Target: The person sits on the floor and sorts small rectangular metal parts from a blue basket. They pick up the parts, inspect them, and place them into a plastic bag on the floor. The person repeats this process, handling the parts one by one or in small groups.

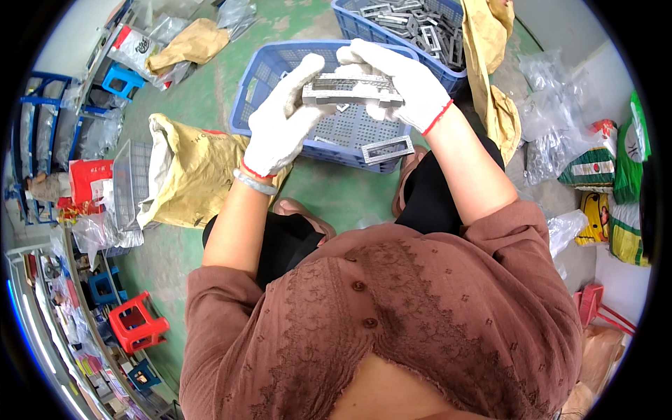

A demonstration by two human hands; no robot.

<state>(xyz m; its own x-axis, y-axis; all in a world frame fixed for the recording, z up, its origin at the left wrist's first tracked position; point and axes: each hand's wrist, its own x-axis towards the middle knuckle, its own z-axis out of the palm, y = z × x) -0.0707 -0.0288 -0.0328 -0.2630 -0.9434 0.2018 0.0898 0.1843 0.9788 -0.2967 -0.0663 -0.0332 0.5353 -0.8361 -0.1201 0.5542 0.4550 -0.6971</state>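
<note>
"Grey frame (352, 93), metal-looking: where's it at?"

"Up over the near basket (241, 92), in both hands. L hand (283, 120) pinches its left end betw. thumb and fingers; R hand (411, 82) grips the right end, some fingertips hidden behind it."

"How far along, approx?"

"Partway, I'd judge. One pc in hand, another, a loose frame (388, 150), leaning at the near basket's near right rim, plus a few bits inside, mostly covered by the hands. Far basket (344, 19) has a big heap of parts (428, 33). Can't tell which pile's done & which is left, so no % from me."

"OK. Materials?"

"Held pc: long, slim rectangle, pale ribbed-looking top, darker smooth side. Loose one's the same sort, w/ a long slot thru the middle. Both baskets are blue plastic, prob. rigid; the near one's floor is a grid of small holes. Gloves (278, 143) are white knit, fuzzy, w/ red cuff edging."

"And nearby?"

"Creased yellow sack (199, 171) to the left, stiff & papery, on a smooth, scuffed green floor (336, 194)."
</note>
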